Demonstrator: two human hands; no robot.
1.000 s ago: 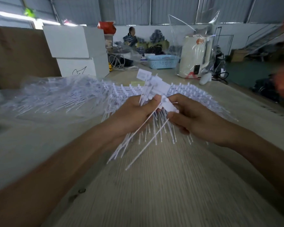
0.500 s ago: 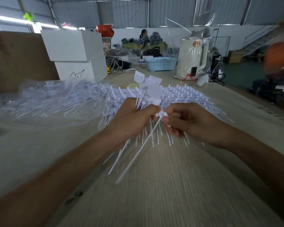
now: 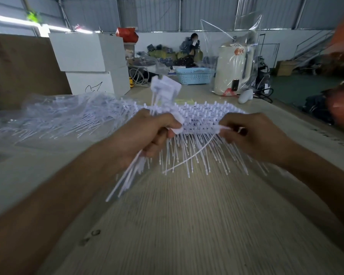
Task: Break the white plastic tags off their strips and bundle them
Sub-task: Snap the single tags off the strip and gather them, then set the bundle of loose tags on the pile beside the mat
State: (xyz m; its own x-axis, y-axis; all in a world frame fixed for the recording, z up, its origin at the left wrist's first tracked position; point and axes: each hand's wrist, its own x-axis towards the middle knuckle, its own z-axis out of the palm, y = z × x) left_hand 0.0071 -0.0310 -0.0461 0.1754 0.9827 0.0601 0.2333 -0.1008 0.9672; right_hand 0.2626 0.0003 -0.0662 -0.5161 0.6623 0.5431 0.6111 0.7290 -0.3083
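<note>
Left hand (image 3: 147, 133) grips a bundle of white tags (image 3: 163, 92) at frame centre; right hand (image 3: 252, 135) pinches one tag (image 3: 191, 157) (bent, blurred) above the strips (image 3: 205, 116) on the table (image 3: 187, 225).

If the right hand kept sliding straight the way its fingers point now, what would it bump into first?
Probably the left hand and the bundle of tags it grips. The right hand, pinching one tag, points leftward at it across a small gap, though depth is hard to judge.
</note>
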